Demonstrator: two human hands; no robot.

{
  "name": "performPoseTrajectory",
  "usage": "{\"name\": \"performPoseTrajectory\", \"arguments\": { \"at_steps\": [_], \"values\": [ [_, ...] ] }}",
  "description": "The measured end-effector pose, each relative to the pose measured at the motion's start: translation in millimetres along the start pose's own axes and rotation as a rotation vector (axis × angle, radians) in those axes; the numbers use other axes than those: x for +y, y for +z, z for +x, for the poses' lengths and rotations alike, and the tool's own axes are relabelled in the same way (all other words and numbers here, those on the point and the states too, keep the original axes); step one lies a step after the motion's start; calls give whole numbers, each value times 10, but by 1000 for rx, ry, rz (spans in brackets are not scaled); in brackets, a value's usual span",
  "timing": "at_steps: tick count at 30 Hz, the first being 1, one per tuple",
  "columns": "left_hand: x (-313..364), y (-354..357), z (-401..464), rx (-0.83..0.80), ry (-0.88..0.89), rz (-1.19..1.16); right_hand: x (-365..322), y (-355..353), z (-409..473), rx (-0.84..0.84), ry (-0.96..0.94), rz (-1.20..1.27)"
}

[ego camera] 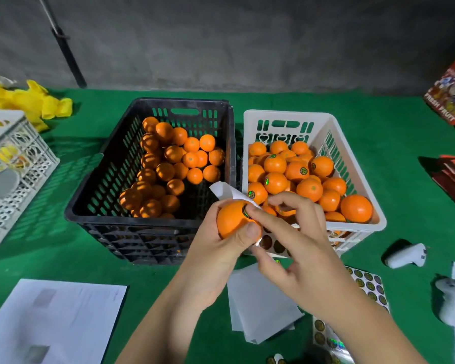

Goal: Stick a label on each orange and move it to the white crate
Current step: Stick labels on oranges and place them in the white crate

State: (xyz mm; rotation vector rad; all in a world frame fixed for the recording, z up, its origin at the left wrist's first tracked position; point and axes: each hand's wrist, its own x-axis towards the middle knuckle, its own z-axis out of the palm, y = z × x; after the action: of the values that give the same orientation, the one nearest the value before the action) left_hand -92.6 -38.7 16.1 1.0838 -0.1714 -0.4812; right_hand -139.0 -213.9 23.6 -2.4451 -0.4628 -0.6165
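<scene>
- Fingers (pixel 255 215) of the right hand (pixel 294 248) press a round label (pixel 245 212) onto the orange (pixel 231 222); one fingertip sits right on the sticker, and the other fingers curl loosely above it.
- Curled round the orange from below is the left hand (pixel 216 256), with its thumb on the front of the fruit. It looks like it also holds a white sticker sheet (pixel 226 191) tucked behind the fruit, but I cannot tell for sure.
- That orange is up in the air, in front of the gap between the two crates, at about 6 o'clock from them.
- At 1 o'clock from the orange is the white crate (pixel 329 122). It has a big heap of oranges in it, and many show labels. So a lot of the job looks done.
- At 11 o'clock is the black crate (pixel 100 177). Plenty of plain oranges are piled in it, with no labels I can see. Those are left to do.
- I think this orange is almost ready to go in the white crate once the label is stuck flat.
- At 5 o'clock, on the green table (pixel 63 248), lie more label sheets (pixel 369 287) and some blank backing paper (pixel 260 303).
</scene>
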Motion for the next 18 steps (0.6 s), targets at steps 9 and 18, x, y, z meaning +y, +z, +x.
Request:
{"name": "performPoseTrajectory", "arguments": {
  "at_steps": [9, 18],
  "values": [
    [-42, -44, 102, 98, -211, -276, 59, 3, 31, -128, -63, -19],
    [-71, -500, 289, 223, 43, 235, 659, -139, 133, 2, 187, 42]
  ]
}}
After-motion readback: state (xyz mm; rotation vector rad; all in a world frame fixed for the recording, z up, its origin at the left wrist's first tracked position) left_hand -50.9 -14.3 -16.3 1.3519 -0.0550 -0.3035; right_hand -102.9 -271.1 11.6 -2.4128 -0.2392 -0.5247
